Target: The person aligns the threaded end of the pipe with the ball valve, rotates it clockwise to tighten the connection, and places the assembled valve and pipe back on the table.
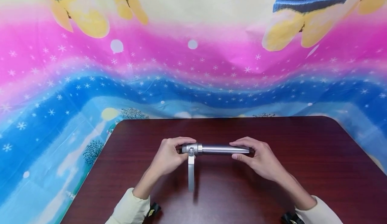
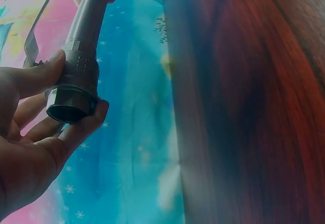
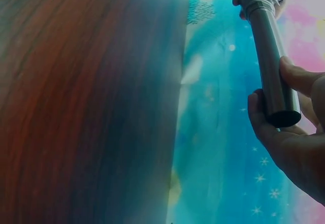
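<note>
Between the two hands a metal ball valve [image 1: 191, 149] is joined to a straight steel pipe [image 1: 222, 149], lying level left to right in the head view. The left hand [image 1: 171, 157] grips the valve body, thumb and fingers on opposite sides; its open threaded end faces the camera in the left wrist view. From the valve a long flat lever handle [image 1: 191, 175] points toward the person. At the other end, the right hand [image 1: 262, 157] holds the steel pipe between thumb and fingers. The right wrist view shows the pipe's dark end [image 3: 284, 118] near that palm.
A dark reddish-brown wooden table [image 1: 242, 197] with rounded far corners lies beneath. Behind it and along its sides hangs a printed cloth [image 1: 193, 69] in pink and blue. Black straps [image 1: 153, 210] show by both cuffs.
</note>
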The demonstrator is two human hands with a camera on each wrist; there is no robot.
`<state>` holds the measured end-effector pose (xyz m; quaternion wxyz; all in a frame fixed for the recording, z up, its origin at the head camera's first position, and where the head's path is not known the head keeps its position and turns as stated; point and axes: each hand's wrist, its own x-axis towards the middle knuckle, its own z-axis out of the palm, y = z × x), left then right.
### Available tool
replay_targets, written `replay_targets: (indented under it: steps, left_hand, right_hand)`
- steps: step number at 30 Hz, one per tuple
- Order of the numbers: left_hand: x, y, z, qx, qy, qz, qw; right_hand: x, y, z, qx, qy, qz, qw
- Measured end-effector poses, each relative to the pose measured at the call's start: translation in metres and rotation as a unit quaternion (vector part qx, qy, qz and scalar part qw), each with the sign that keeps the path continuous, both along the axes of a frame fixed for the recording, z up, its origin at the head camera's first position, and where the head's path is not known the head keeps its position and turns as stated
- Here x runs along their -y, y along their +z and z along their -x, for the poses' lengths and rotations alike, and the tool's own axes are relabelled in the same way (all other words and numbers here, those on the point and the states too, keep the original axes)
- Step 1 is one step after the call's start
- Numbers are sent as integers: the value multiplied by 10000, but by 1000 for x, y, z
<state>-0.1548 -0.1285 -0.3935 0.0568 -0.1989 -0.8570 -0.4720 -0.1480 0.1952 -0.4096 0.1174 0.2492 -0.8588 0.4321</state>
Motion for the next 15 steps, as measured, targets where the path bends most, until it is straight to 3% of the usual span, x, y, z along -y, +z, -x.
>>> replay_targets:
  steps: [15]
  left_hand:
    - [1,-10,7,359,-5,596,9976]
  right_hand:
    - [-5,-16,7,319,147,-329,9988]
